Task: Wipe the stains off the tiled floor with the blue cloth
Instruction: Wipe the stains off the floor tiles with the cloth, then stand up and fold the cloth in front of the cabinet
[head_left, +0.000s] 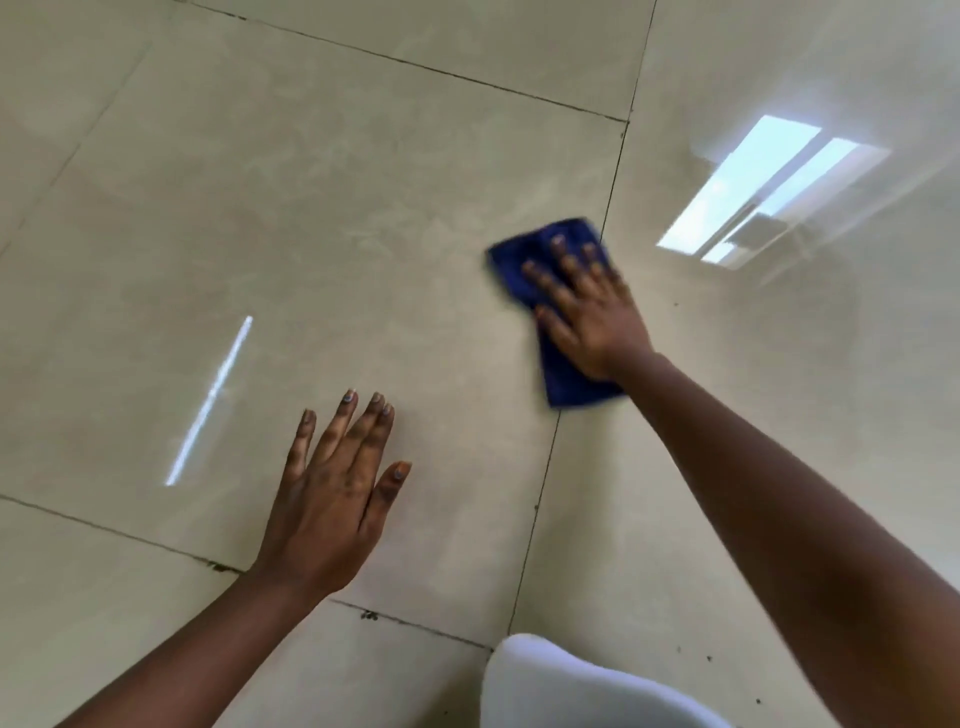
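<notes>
A folded blue cloth (519, 254) lies flat on the glossy beige tiled floor (311, 208), over a dark grout line. My right hand (587, 306) presses down on the cloth with fingers spread, covering its middle; the hand and cloth look motion-blurred. My left hand (332, 488) rests palm down on the tile nearer to me, fingers apart, holding nothing. Small dark specks (370, 616) sit along the near grout line, and a few more dot the tile at the lower right (709, 659).
A white rounded object (571, 686) fills the bottom edge between my arms. A bright window reflection (769, 192) shines on the tile to the right, and a thin light streak (213, 400) on the left tile.
</notes>
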